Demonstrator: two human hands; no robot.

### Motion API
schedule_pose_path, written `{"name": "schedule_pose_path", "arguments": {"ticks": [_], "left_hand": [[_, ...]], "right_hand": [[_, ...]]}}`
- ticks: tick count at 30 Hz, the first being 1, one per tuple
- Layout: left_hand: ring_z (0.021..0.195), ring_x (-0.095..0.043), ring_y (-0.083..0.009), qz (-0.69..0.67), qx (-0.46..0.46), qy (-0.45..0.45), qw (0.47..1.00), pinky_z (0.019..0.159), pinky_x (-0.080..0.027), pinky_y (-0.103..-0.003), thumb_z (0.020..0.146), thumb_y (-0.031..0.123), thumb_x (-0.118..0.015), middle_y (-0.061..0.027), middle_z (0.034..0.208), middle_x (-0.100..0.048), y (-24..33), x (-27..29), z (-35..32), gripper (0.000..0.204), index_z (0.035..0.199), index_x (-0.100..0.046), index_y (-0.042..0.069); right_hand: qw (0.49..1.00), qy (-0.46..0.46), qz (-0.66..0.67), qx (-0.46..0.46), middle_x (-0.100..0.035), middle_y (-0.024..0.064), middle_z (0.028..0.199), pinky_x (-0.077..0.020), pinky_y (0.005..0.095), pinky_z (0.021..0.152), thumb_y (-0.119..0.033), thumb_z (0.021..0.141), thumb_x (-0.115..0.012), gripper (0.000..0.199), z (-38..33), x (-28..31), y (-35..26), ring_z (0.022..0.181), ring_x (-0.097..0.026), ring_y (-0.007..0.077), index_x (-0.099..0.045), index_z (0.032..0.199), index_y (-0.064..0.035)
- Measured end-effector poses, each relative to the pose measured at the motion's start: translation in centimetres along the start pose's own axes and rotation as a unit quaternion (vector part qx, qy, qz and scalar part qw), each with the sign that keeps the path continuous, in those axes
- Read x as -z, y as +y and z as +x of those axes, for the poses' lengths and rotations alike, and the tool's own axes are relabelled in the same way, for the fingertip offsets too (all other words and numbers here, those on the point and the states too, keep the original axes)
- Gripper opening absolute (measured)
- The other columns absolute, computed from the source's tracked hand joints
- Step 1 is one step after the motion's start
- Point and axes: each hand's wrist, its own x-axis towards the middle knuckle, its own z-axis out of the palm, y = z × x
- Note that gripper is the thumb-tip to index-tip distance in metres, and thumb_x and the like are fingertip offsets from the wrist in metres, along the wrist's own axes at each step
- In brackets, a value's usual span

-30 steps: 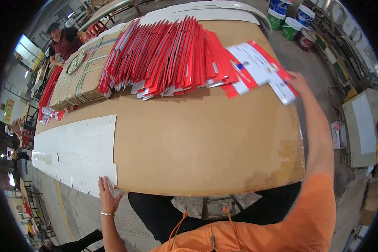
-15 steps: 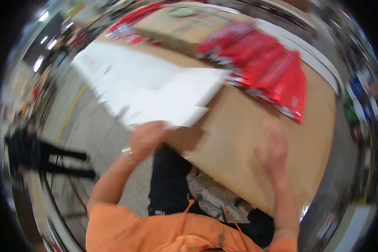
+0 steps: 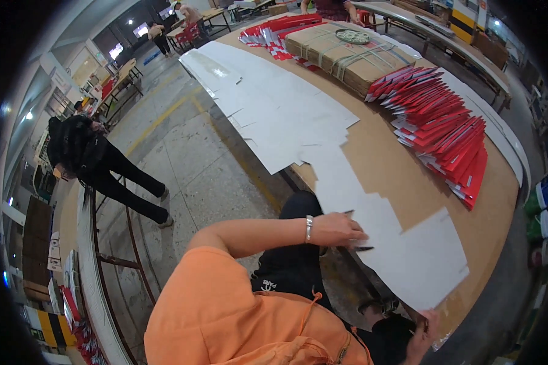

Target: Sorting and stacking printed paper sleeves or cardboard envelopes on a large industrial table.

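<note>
A white die-cut card sheet [image 3: 402,255] with notched edges lies along the near side of the brown table. Closed around its near edge are the fingers of my left hand [image 3: 338,231]; small dark marks show beside them, too unclear to name. At the sheet's lower right corner, my right hand [image 3: 423,337] grips the edge, its fingertips partly hidden. More white notched sheets [image 3: 274,103] lie to the left, overhanging the table's side. Behind, a fanned row of red and white folded card pieces [image 3: 444,131] curves across the table.
A strapped brown carton [image 3: 347,52] with a round greenish coil [image 3: 353,36] on it stands at the back of the brown table [image 3: 377,146]. A person in black [image 3: 97,152] stands at the left, beside another table. Others are at far tables.
A white sheet has come rightward across the near table in front of me. My left hand moved right with it; my right hand dropped to its near corner.
</note>
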Motion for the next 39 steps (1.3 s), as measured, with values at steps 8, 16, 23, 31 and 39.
{"name": "schedule_pose_path", "arguments": {"ticks": [8, 16, 23, 31, 39], "left_hand": [[0.104, -0.058, -0.024, -0.049, -0.145, 0.159, 0.975, 0.087, -0.045, -0.041, 0.072, 0.019, -0.076, -0.0006, 0.107, -0.065, 1.5, -2.8, 5.5, 0.034, 0.105, -0.068, 0.013], [0.102, -0.058, -0.0246, -0.301, 0.071, 0.209, 0.928, 0.083, -0.046, -0.039, 0.077, 0.026, -0.074, -0.0038, 0.108, -0.062, 3.6, -3.6, 9.1, 0.027, 0.1, -0.068, 0.012], [0.132, -0.043, -0.0317, -0.158, -0.231, 0.315, 0.907, 0.112, -0.029, -0.051, 0.081, 0.012, -0.067, -0.0137, 0.135, -0.051, 5.7, -7.0, 9.9, 0.034, 0.113, -0.062, 0.004], [0.137, -0.037, -0.0318, -0.218, -0.039, 0.328, 0.918, 0.114, -0.014, -0.061, 0.089, 0.018, -0.061, -0.0075, 0.137, -0.051, 11.0, -7.1, 14.3, 0.033, 0.119, -0.062, 0.006], [0.147, -0.015, -0.0322, 0.017, -0.109, 0.172, 0.979, 0.109, -0.008, -0.071, 0.084, 0.046, -0.059, -0.0131, 0.156, -0.024, 13.3, -5.6, 13.6, 0.08, 0.145, -0.031, 0.002]], "right_hand": [[0.998, -0.011, -0.058, -0.003, -0.059, 0.0153, 0.101, -0.0441, 0.0403, 0.086, -0.008, 0.098, -0.045, 0.019, -5.1, 3.6, 2.0, 0.092, -0.056, 0.0318, -0.058, 0.108, -0.0001], [0.925, 0.198, -0.32, 0.051, -0.065, 0.0173, 0.101, -0.048, 0.0461, 0.085, -0.013, 0.095, -0.054, 0.019, -7.4, -0.6, 1.6, 0.089, -0.061, 0.0353, -0.065, 0.099, 0.0022], [0.945, 0.223, -0.207, -0.12, -0.062, 0.0131, 0.097, -0.0362, 0.0456, 0.102, -0.011, 0.076, -0.073, 0.062, -7.2, -0.6, 4.8, 0.103, -0.054, 0.0319, -0.05, 0.132, 0.0024], [0.898, 0.149, -0.256, -0.326, -0.059, 0.0154, 0.108, -0.0466, 0.0411, 0.084, -0.017, 0.081, -0.073, 0.049, -2.4, 0.5, 6.2, 0.096, -0.058, 0.0315, -0.055, 0.123, 0.0008], [0.815, 0.417, 0.233, -0.328, -0.054, 0.0121, 0.126, -0.0454, 0.0335, 0.093, -0.027, 0.096, -0.059, 0.045, -8.8, -10.0, 5.7, 0.111, -0.054, 0.0197, -0.045, 0.132, -0.0043]]}}
